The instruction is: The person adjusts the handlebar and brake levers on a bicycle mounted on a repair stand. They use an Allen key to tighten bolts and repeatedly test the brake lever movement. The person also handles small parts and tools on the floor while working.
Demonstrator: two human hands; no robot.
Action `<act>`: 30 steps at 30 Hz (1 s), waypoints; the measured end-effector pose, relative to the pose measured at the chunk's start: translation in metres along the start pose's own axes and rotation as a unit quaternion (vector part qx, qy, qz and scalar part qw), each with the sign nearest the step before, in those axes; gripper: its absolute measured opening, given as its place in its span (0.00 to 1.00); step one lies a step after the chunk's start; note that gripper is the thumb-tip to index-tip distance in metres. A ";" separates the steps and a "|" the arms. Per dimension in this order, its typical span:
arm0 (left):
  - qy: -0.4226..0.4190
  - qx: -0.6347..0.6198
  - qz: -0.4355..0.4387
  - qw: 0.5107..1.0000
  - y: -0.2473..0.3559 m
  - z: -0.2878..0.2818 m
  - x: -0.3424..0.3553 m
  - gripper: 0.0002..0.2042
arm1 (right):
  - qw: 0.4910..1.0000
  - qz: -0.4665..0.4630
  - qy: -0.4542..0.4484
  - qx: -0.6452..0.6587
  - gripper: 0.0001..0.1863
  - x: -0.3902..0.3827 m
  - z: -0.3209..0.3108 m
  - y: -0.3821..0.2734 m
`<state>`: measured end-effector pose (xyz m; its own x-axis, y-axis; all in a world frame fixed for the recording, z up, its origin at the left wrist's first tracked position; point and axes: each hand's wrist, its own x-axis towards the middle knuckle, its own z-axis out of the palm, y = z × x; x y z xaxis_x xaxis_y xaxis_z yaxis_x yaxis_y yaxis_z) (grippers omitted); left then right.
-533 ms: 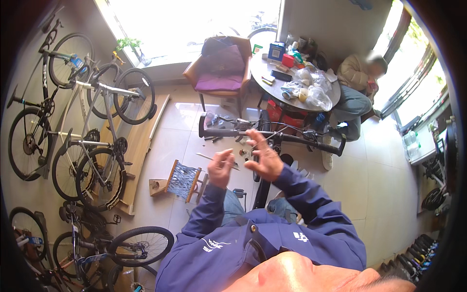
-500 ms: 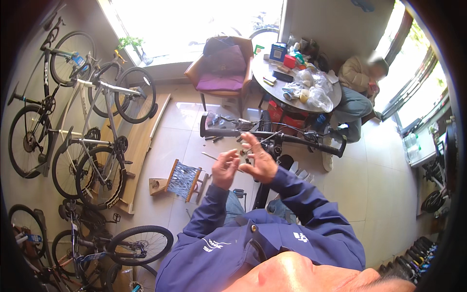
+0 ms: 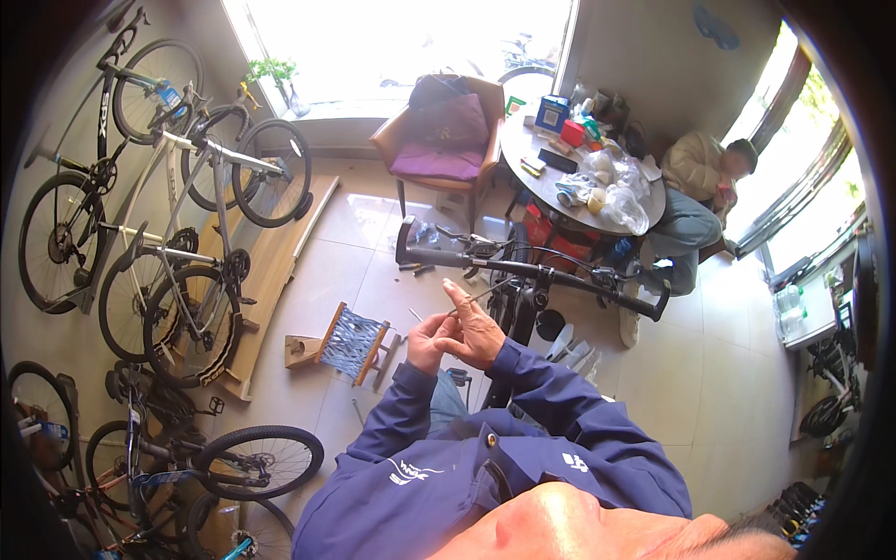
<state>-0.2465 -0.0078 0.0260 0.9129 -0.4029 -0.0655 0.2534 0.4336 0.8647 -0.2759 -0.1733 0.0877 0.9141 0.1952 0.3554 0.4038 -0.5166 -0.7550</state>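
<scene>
My left hand (image 3: pixel 428 345) is closed, its fingertips pinched together in front of my body. A thin pale rod (image 3: pixel 414 314) pokes out beside its fingers. My right hand (image 3: pixel 479 336) meets it fingertip to fingertip, with the index finger stretched up. Another thin dark rod (image 3: pixel 493 288) sticks out from behind the right fingers toward the handlebar; whether both ends belong to one piece is hidden by the hands. Just beyond stands a bicycle with a black handlebar (image 3: pixel 560 277), its dark frame (image 3: pixel 523 322) running down toward my legs.
Several bicycles line the left wall, some by a wooden platform (image 3: pixel 280 280). A low stool with a woven blue seat (image 3: pixel 352 343) stands left of my hands. Ahead are an armchair (image 3: pixel 439 140) and a cluttered round table (image 3: pixel 523 177); a seated person (image 3: pixel 695 177) is beside it.
Both hands have come closer together and slightly down and left, and the right fingers have drawn in. The whole view has shifted a little.
</scene>
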 end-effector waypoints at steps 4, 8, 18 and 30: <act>0.043 0.090 0.063 0.993 0.000 -0.011 0.000 0.15 | 0.994 0.037 0.048 0.090 0.49 0.003 0.000 0.003; 0.102 0.242 0.193 0.945 0.010 -0.031 0.007 0.12 | 0.969 0.126 0.149 0.149 0.29 0.018 -0.019 0.011; 0.210 0.344 0.258 0.878 0.028 -0.046 0.047 0.09 | 0.998 0.022 -0.045 -0.026 0.06 0.079 -0.060 0.028; 0.272 0.353 0.354 0.822 0.031 -0.061 0.101 0.09 | 0.970 -0.093 0.008 -0.226 0.04 0.149 -0.038 0.026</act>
<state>-0.1269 0.0144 0.0160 0.8078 0.2528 0.5324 -0.4770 -0.2502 0.8426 -0.1302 -0.1891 0.1416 0.8246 0.3100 0.4732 0.5019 -0.7867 -0.3593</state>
